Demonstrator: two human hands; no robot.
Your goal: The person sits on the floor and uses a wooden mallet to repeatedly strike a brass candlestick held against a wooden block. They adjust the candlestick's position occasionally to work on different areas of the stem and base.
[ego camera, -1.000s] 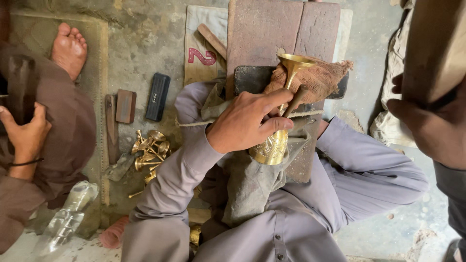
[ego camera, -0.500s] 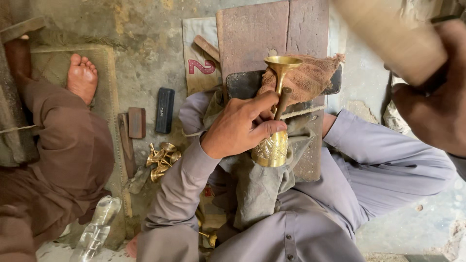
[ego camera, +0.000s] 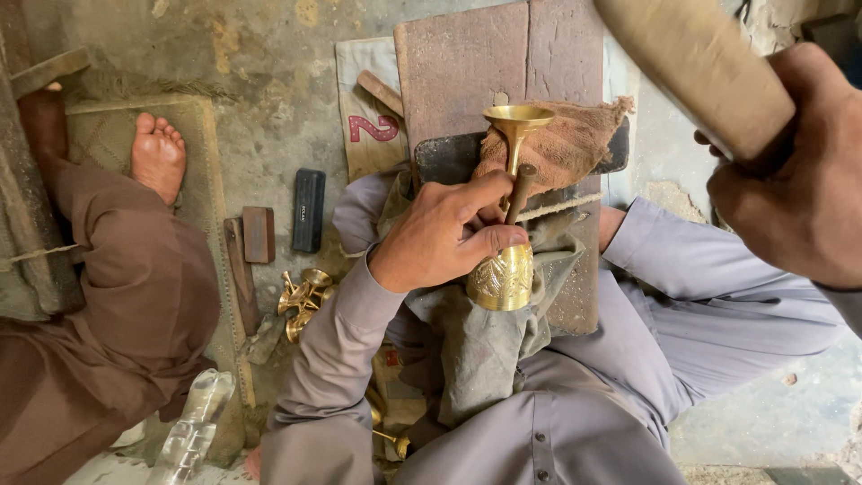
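Note:
A brass goblet (ego camera: 503, 278) with an engraved cup lies on its side across my lap, its flared foot (ego camera: 518, 117) pointing away over a brown rag (ego camera: 570, 144). My left hand (ego camera: 444, 238) wraps the goblet's stem and pins a short dark punch (ego camera: 520, 187) against it. Close to the camera at the upper right, my right hand (ego camera: 799, 189) is raised and closed on the handle of a thick wooden mallet (ego camera: 700, 63).
A wooden board (ego camera: 467, 72) lies under the rag. On the floor to the left lie a black bar-shaped block (ego camera: 308, 209), a small brown block (ego camera: 259, 233) and several brass pieces (ego camera: 301, 295). Another person in brown sits at the left, bare foot (ego camera: 157, 157) out. A plastic bottle (ego camera: 193, 431) lies below.
My right hand with the mallet has risen toward the camera and fills more of the upper right. My left hand has kept its hold on the goblet and punch.

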